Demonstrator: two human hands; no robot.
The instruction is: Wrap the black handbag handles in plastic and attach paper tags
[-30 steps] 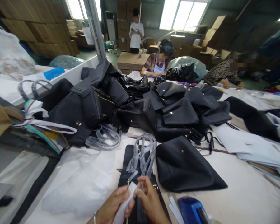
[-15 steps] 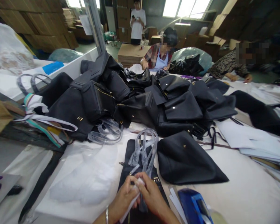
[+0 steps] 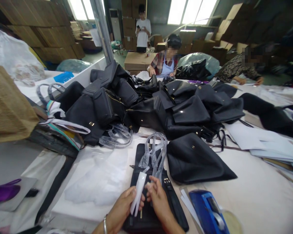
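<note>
A flat black bag (image 3: pixel 146 159) lies on the table in front of me, its handles (image 3: pixel 155 152) wrapped in clear plastic. My left hand (image 3: pixel 122 208) pinches a white wrapping strip (image 3: pixel 139 190) that stands upright over the bag. My right hand (image 3: pixel 158 200) is closed beside it, fingertips at the strip and at the wrapped handle end. What the right fingers grip is too small to name. A metal bangle sits on my left wrist.
A big heap of black bags (image 3: pixel 161 104) fills the table behind. Another black bag (image 3: pixel 195 159) lies right of mine. A blue tape dispenser (image 3: pixel 207 211) sits at the lower right, white foam sheets (image 3: pixel 100 178) at the left, papers (image 3: pixel 263 143) at the right. Two people work across the table; another stands far back.
The white strip now stands longer and more upright between my hands. My hands sit slightly lower on the bag, and the view has shifted a little.
</note>
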